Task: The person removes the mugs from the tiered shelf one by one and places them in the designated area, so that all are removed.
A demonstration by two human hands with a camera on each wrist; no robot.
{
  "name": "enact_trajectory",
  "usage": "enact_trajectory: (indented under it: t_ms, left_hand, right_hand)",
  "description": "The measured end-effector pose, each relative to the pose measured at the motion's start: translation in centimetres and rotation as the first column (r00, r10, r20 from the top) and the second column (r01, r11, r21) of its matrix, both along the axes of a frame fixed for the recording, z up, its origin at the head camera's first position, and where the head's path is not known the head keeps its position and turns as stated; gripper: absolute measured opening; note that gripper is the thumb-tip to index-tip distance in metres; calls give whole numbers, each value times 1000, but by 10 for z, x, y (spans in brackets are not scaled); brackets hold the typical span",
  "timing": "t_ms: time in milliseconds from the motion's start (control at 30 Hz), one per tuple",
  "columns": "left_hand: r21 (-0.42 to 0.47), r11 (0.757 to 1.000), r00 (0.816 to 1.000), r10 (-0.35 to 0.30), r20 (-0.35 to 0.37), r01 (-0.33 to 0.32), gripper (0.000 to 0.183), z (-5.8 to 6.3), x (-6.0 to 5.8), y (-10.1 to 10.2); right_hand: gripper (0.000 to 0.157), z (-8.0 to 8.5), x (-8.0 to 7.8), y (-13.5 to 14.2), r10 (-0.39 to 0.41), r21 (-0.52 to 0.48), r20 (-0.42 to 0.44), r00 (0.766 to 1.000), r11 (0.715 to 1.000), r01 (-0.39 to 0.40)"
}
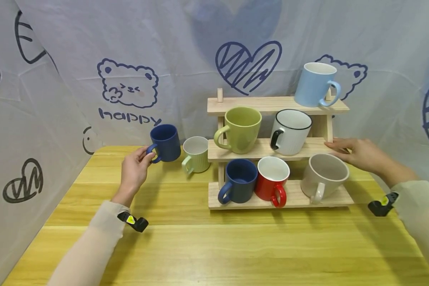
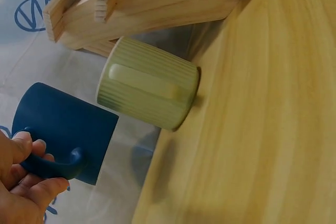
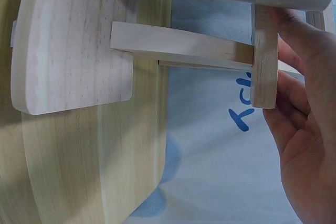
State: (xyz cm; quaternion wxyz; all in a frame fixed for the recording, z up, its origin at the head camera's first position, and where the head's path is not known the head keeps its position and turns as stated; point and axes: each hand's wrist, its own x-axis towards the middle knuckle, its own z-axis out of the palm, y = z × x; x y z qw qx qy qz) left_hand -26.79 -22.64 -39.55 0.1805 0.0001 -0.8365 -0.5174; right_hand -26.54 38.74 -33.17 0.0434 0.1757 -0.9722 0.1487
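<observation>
By its handle, my left hand [image 1: 134, 170] holds a dark blue mug [image 1: 165, 143]; the left wrist view shows the mug [image 2: 63, 129] raised off the table. A pale green ribbed mug [image 1: 196, 155] stands on the table just right of it, beside the wooden rack [image 1: 277, 105]. My right hand [image 1: 361, 155] grips the right end of the rack's middle shelf. In the right wrist view, that shelf end [image 3: 264, 56] sits between the thumb and fingers.
A light blue mug [image 1: 314, 85] stands on the top shelf. The middle shelf bears a green mug [image 1: 241, 131] and a white mug [image 1: 292, 133]. Below are another dark blue mug [image 1: 241, 182], a red mug [image 1: 269, 184] and a beige mug [image 1: 323, 178]. A patterned cloth [image 1: 186, 47] hangs behind.
</observation>
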Motion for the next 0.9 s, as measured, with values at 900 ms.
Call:
enact_trajectory:
  t_ms: [900]
  left_hand:
    - [37, 998, 999, 46, -29, -45, 31, -40, -3, 8]
  right_hand:
    - [41, -4, -1, 3, 16, -3, -39, 999, 1000, -17]
